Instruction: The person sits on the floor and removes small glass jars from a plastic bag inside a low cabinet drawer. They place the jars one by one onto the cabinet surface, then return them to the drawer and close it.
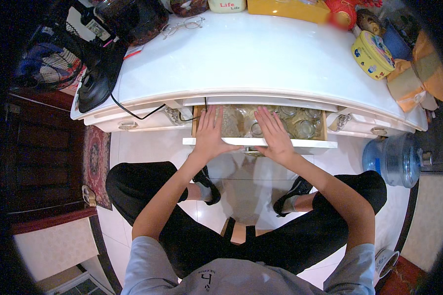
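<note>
A white drawer (312, 143) is pulled out from under the table, with several clear glass vessels (305, 129) inside. My left hand (210, 136) lies over the left part of its front edge, palm down, fingers pointing into the drawer. Beside a textured glass piece (229, 125) are its fingertips. To the right, my right hand (275, 137) rests over the same edge, fingers apart above the glassware. Both thumbs point inward near the metal drawer handle (254, 152). Neither hand grips anything; the palms hide some of the contents.
On the white tabletop (243, 55) are eyeglasses (184, 26), a yellow tin (373, 55) and a black fan base (96, 86). A black cable (140, 117) hangs by the drawer's left side. A blue water jug (391, 160) lies at right.
</note>
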{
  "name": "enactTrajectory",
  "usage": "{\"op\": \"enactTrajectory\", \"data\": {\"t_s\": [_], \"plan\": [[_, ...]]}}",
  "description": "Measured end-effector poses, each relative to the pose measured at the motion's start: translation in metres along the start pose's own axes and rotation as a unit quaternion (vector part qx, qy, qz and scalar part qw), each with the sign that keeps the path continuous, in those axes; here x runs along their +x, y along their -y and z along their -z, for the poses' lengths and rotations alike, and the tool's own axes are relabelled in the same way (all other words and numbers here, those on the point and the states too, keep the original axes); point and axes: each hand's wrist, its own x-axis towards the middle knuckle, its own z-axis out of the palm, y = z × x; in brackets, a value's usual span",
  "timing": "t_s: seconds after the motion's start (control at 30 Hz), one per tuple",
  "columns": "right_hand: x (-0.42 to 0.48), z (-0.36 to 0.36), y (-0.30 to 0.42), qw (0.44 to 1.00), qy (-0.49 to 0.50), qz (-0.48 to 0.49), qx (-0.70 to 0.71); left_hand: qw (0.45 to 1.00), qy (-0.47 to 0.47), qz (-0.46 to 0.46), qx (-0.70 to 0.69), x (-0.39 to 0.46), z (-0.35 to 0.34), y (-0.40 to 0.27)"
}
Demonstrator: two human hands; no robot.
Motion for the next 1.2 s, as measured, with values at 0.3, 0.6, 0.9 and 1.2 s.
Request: {"op": "enactTrajectory", "data": {"t_s": [0.3,0.6,0.9,1.2], "plan": [[0.003,-0.002,-0.003,1.000,-0.020,0.002,0.023,0.999,0.018,0.014,-0.036,0.005,0.006,0.001],[0.016,0.003,-0.015,0.998,-0.043,0.034,0.006,0.996,-0.061,0.037,-0.049,0.002,0.008,-0.001],[0.021,0.000,-0.022,0.998,-0.045,0.041,-0.020,0.999,-0.040,0.013,-0.033,0.007,0.019,0.014],[0.031,-0.004,-0.034,0.996,-0.074,0.042,-0.019,0.999,-0.011,-0.001,-0.031,0.022,0.018,0.025]]}}
